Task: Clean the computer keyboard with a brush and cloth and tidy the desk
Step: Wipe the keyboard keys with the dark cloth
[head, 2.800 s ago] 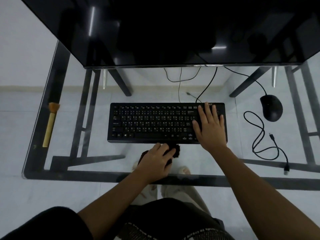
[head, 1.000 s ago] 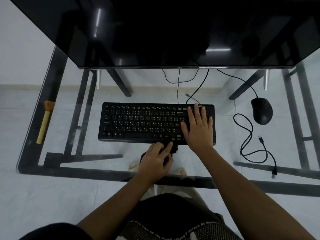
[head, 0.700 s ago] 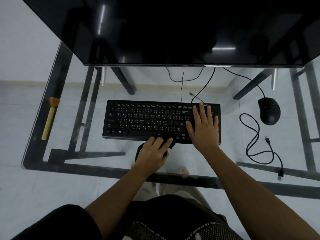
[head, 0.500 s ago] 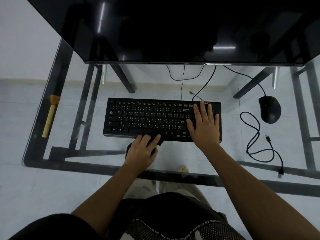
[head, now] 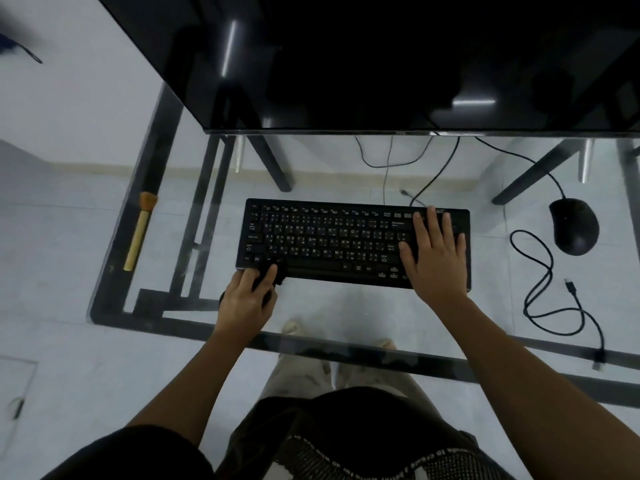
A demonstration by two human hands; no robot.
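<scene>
Left hand grips dark cloth, now at keyboard front-left corner (slid there from mid-edge). Right hand flat, fingers spread, pinning keyboard's right end. Front-edge wipe likely nearly done.

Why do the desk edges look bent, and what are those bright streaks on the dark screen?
Head view: wide-angle lens bows the desk edges; the streaks are lights reflected on the monitor; dim light blends cloth into keyboard.

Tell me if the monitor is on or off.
Off, it seems: the monitor is black all over and shows only reflected streaks of light.
</scene>
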